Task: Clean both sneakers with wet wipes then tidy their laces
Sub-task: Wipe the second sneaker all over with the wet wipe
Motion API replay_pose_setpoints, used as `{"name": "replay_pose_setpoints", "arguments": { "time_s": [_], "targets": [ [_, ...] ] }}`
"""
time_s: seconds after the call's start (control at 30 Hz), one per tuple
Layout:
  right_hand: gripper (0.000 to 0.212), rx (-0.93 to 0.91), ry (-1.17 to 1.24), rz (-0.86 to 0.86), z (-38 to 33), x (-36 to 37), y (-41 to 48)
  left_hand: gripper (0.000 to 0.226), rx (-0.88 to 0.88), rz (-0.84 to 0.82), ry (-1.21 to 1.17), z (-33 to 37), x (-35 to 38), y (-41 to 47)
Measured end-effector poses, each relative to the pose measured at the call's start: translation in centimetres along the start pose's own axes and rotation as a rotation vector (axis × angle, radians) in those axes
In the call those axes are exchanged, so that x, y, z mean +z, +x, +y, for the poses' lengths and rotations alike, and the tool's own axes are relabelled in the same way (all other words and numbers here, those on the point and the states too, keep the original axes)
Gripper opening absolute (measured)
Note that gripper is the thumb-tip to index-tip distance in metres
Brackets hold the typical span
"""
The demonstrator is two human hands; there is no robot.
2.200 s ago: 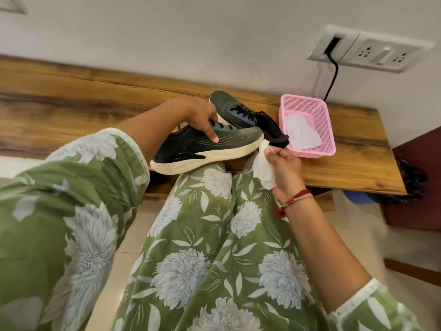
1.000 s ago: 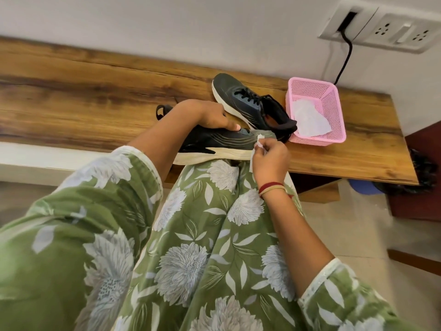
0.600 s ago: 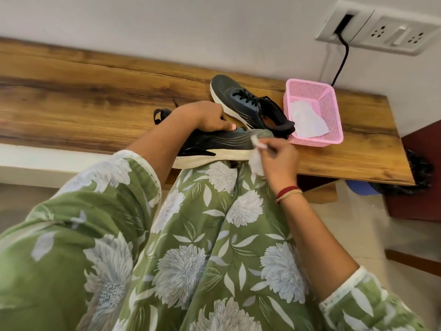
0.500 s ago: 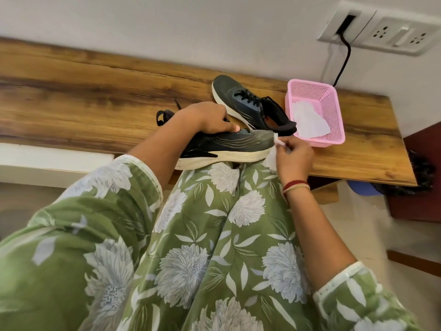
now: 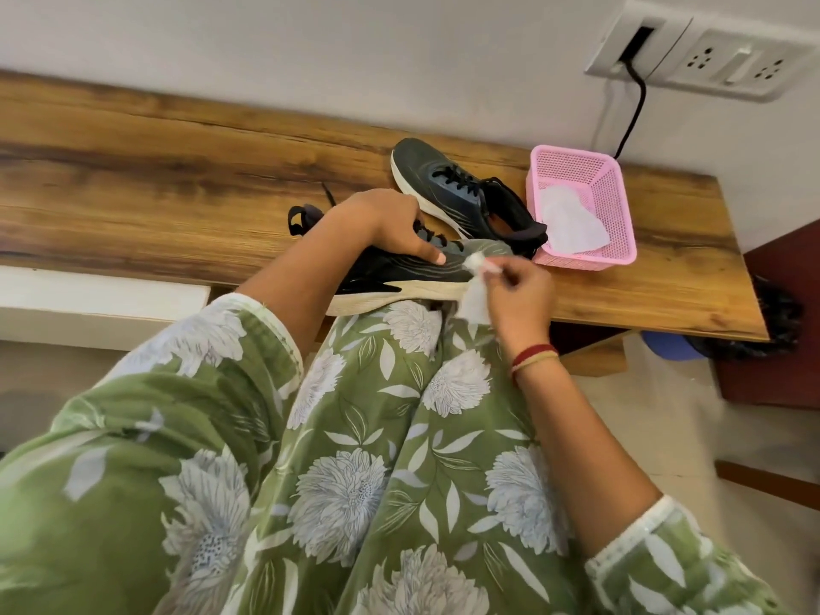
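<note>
Held sneaker: The dark sneaker (image 5: 399,273) with a pale sole sits on the person's knees, right at the front edge of the worktop (image 5: 177,184). Its toe points to the person's right.
Left hand: The left hand (image 5: 390,228) grips the top of this sneaker. Its fingers curl over the laces and one fingertip presses on the side.
Wet wipe: A small white wet wipe (image 5: 474,301) touches the toe end of the held sneaker. Part of it is bunched up on top and part hangs down over the sole.
Right hand: The right hand (image 5: 517,290) pinches the wet wipe between thumb and fingers. A red and gold band (image 5: 532,355) is around its wrist.
Other sneaker: The second sneaker (image 5: 461,193) lies on the worktop just behind the held one. Its toe points toward the wall and its black laces are in.
Basket: A pink basket (image 5: 614,201) stands on the worktop just beside the second sneaker. A white wipe (image 5: 570,224) lies inside it.
Wall: A white socket plate (image 5: 710,55) is on the wall above the basket. A black cable (image 5: 635,113) hangs from it down behind the basket.
Clothes: The person wears green clothes (image 5: 355,481) with big pale flowers.
</note>
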State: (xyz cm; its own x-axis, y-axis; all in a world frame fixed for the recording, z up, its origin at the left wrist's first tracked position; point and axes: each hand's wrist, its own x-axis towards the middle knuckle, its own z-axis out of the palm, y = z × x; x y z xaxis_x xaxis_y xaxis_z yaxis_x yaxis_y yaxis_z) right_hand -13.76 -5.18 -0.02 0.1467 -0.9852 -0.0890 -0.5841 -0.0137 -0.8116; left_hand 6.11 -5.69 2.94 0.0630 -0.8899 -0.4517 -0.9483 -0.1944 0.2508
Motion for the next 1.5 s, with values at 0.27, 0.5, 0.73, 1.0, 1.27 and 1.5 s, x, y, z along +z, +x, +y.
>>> {"name": "replay_pose_setpoints", "arguments": {
  "time_s": [0.27, 0.5, 0.73, 1.0, 1.27, 1.5],
  "targets": [
    [0.021, -0.029, -0.214, -0.006, -1.6, 3.0, -1.8, 0.068, 0.024, 0.115, 0.093, 0.2, 0.5, 0.0],
    [0.018, -0.166, -0.053, -0.09, -3.1, 2.4, -1.4, 0.063, 0.038, 0.137, 0.044, -0.4, 0.6, -0.3],
    [0.024, -0.073, -0.367, 0.075, -1.3, 1.2, 0.2, 0.058, 0.065, 0.148, 0.064, 0.3, 0.6, -0.3],
    [0.025, -0.065, -0.475, 0.031, -3.0, 2.1, -0.9, 0.058, 0.052, 0.112, 0.079, 0.5, 0.5, 0.0],
    [0.015, -0.105, 0.007, -0.305, -5.2, 3.4, -2.6, 0.059, 0.026, 0.113, 0.013, 0.1, 0.7, -0.4],
    [0.021, -0.064, -0.288, 0.103, -0.7, -0.7, 0.6, 0.067, -0.001, -0.027, -0.163, -0.3, -0.7, -0.7]
  ]
}}
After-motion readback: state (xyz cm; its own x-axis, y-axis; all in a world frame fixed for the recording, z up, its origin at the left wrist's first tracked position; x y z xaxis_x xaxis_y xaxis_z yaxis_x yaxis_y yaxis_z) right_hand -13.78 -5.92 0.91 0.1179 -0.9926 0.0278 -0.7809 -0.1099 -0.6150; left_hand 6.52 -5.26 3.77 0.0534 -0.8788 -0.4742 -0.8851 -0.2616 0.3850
